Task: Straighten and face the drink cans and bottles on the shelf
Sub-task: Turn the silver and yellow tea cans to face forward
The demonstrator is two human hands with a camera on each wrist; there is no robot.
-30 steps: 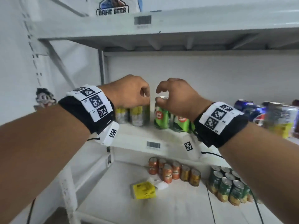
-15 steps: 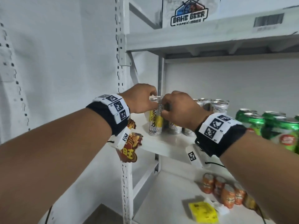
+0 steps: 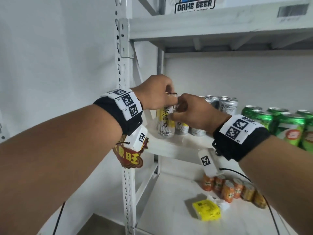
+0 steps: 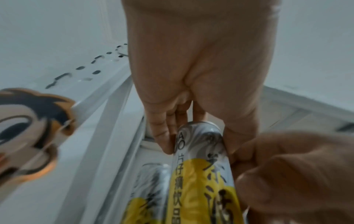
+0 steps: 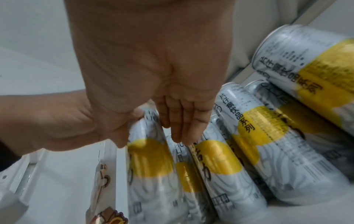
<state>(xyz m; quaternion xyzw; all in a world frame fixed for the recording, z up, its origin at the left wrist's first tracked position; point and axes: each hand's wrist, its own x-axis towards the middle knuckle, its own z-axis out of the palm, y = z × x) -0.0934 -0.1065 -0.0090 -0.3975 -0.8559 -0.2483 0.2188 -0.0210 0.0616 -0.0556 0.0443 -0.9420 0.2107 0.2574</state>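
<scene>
Even soft light; wrist views blurred, edges warped.

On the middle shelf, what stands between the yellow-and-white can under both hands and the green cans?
More yellow-and-white cans, a cluster of them, fill the stretch between the front yellow-and-white can and the green cans; the head view shows it.

**Around the Shelving: Box, Decorations and Loose Packets**

A white box printed "BAHE BEER" (image 3: 194, 5) sits on the top level at 12 o'clock in the head view, with a barcode label (image 3: 292, 9) on the shelf edge toward 1 o'clock. A perforated white upright post (image 3: 124, 68) runs down the frame at about 11 o'clock. Fixed to it is a red and gold cartoon decoration (image 3: 131, 157), partly hidden; its cartoon face (image 4: 25, 124) shows at 9 o'clock in the left wrist view. On the lower level, at 5 o'clock, lies a yellow packet (image 3: 207, 210) touching crumpled white wrapping (image 3: 218, 201).
</scene>
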